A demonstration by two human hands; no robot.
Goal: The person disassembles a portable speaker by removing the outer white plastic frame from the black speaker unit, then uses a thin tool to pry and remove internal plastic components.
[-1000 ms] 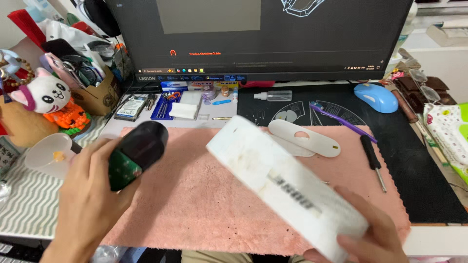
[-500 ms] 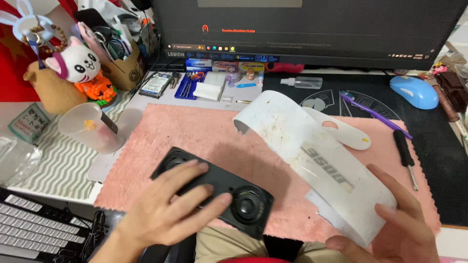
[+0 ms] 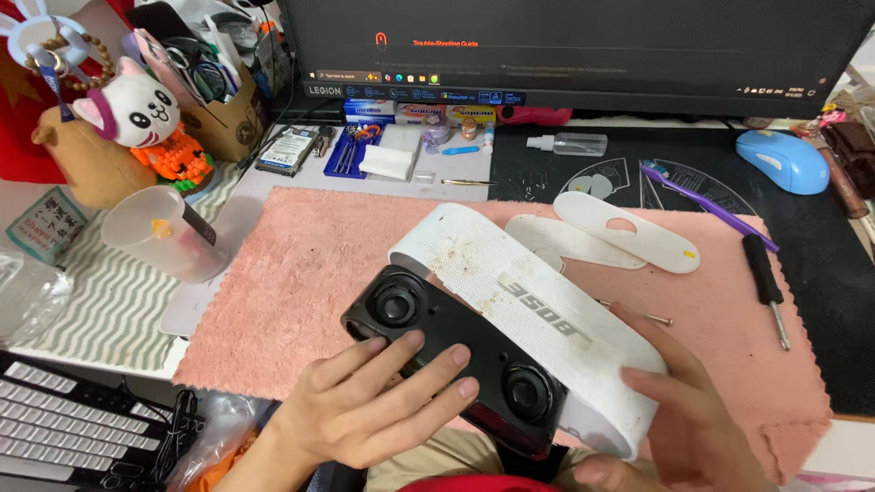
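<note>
The black plastic speaker core with two round drivers (image 3: 456, 355) is now lying pressed up against the white perforated shell with rust-brown speckles (image 3: 529, 314), where half a second ago the two were lying apart on the mat and a second ago the core was being held upright, well clear of the shell; the parts are being brought together lengthwise, which suggests the fit between them is being checked or made. The left hand (image 3: 365, 410) is spreading flat over the core, fingers extended and resting on its front face rather than curling round it. The right hand (image 3: 679, 415) is cupping the far end of the shell, fingers partly bent along its edge. Both pieces are sitting over the near edge of the pink fibrous cloth mat (image 3: 301, 255). Behind them two flat white oval panels (image 3: 629, 232) are lying on the mat, a black-handled screwdriver (image 3: 764, 278) to their right, and a purple toothbrush (image 3: 706, 205) beyond
</note>
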